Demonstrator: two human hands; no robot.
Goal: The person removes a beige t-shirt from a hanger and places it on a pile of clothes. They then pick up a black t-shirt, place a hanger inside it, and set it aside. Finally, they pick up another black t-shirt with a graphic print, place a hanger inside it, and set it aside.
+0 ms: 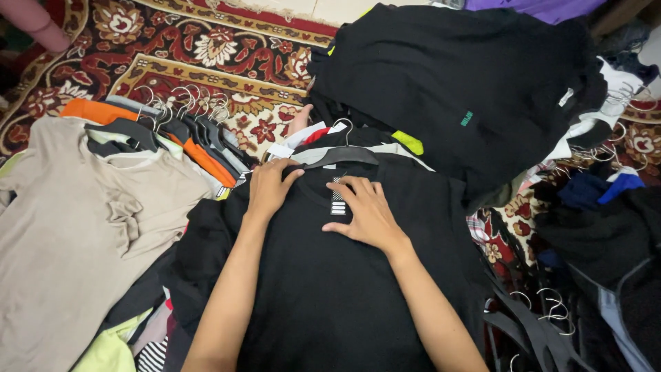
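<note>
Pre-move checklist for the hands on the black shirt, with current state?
1. Left hand flat on the black shirt by the collar: ok.
2. Right hand flat beside the neck label: ok.
3. Dark hanger at the collar: ok; inside the neck: cannot tell.
4. Shirt lying unwrinkled: ok.
5. Sleeves spread: cannot tell.
6. Beige shirt clear of the hands: ok.

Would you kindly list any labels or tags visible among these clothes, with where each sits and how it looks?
Neck label: narrow black-and-white striped strip inside the collar of the black shirt, beside the right hand.
Small green mark: on the black garment pile, upper right.
White tag: small rectangle at that pile's right edge.
</note>
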